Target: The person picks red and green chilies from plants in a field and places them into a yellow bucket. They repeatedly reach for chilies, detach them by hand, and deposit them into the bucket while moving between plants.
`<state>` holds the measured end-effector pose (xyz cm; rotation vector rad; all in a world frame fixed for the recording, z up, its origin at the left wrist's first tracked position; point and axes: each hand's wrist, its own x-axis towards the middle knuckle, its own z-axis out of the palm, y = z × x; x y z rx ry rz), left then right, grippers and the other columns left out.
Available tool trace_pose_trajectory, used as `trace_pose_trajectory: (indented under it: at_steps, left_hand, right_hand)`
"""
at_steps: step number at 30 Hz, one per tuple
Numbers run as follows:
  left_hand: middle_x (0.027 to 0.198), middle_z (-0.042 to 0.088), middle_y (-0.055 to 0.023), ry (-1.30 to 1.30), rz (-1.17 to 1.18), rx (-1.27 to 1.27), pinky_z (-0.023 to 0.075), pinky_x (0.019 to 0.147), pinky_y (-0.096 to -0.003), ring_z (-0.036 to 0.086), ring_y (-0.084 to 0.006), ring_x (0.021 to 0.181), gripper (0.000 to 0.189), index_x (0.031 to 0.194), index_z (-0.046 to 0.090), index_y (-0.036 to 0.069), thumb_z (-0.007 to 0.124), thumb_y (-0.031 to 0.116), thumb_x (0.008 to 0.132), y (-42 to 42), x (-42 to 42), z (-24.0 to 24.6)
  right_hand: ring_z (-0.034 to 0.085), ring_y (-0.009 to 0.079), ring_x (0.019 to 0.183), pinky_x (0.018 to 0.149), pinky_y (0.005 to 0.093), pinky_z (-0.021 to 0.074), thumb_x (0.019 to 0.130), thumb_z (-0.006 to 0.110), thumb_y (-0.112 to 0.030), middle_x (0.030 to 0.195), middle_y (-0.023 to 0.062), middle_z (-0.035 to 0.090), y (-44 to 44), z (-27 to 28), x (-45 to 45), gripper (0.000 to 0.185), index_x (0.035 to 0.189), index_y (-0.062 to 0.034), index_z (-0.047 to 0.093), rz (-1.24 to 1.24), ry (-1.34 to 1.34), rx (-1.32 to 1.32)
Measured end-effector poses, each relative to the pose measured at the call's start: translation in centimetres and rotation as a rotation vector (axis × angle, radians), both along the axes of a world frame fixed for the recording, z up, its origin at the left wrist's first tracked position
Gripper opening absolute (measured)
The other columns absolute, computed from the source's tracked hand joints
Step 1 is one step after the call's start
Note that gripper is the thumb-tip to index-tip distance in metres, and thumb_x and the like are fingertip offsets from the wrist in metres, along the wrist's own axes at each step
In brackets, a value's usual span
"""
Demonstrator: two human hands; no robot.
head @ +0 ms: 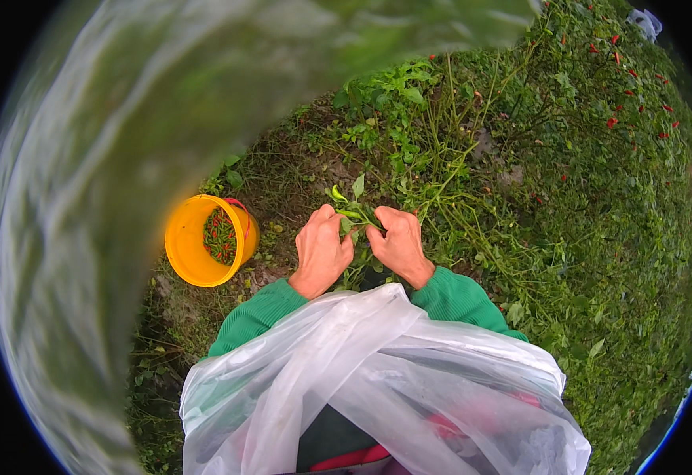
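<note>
My left hand has its fingers curled in beside green chili peppers and leaves; its fingertips are partly hidden, so whether it grips anything is unclear. My right hand is closed on a leafy chili stem, a short way to the right of the left one. Another pale green chili points up just above the hands. Left of them, a yellow plastic bucket leans with its mouth towards me, holding red and green chilies and bearing a pink-red handle.
Chili plants spread over the right side, with red chilies at the upper right. Bare stems and soil lie ahead. Clear plastic sheeting covers my front; a blurred translucent sheet blocks the left and top of the view.
</note>
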<state>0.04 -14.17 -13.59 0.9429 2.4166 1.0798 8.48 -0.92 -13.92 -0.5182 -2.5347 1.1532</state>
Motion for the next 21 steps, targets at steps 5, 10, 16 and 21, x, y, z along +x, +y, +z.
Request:
trace_pose_trajectory:
  at_steps: [5, 10, 16, 21]
  left_hand:
    - [0.083, 0.057, -0.0015, -0.946, 0.077, 0.255, 0.0407, 0.057, -0.025, 0.054, -0.0109, 0.064, 0.011, 0.095, 0.06, 0.003, 0.061, 0.01, 0.087, -2.4, -2.9, -1.4]
    - [0.094, 0.06, -0.004, -1.469, 0.016, 0.543, 0.0424, 0.064, -0.024, 0.055, -0.0108, 0.082, 0.014, 0.1, 0.057, 0.008, 0.053, 0.021, 0.094, -4.9, -4.4, -1.9]
    - [0.068, 0.058, 0.0027, -1.138, 0.011, 0.123, 0.0372, 0.048, -0.0221, 0.048, -0.0057, 0.054, 0.025, 0.075, 0.061, 0.005, 0.065, 0.026, 0.087, -2.1, -3.2, -1.9]
    - [0.072, 0.06, 0.0013, -0.964, -0.193, -0.161, 0.0371, 0.051, -0.0246, 0.047, -0.0057, 0.058, 0.023, 0.077, 0.064, 0.004, 0.069, 0.026, 0.084, -0.3, -3.1, -2.8]
  right_hand:
    - [0.032, 0.0153, 0.056, 0.048, 0.0325, 0.0311, 0.076, 0.062, -0.001, 0.058, 0.0106, 0.035, 1.9, -0.3, 0.1, 0.023, 0.069, 0.0027, 0.041, 0.011, -0.057, -0.213]
    - [0.033, 0.0104, 0.06, 0.051, 0.0309, 0.0331, 0.083, 0.065, -0.008, 0.058, 0.0064, 0.038, 2.1, -0.7, -0.4, 0.023, 0.074, 0.0022, 0.047, 0.028, -0.015, -0.301]
    - [0.024, 0.02, 0.067, 0.055, 0.0352, 0.0425, 0.074, 0.057, 0.008, 0.061, 0.016, 0.034, 1.8, -0.1, -0.7, 0.02, 0.073, 0.0038, 0.037, 0.07, -0.053, -0.291]
    - [0.02, 0.0254, 0.073, 0.063, 0.0365, 0.0513, 0.069, 0.05, 0.017, 0.064, 0.0188, 0.031, 1.7, 0.4, -0.7, 0.023, 0.074, 0.0042, 0.031, 0.103, -0.038, -0.331]
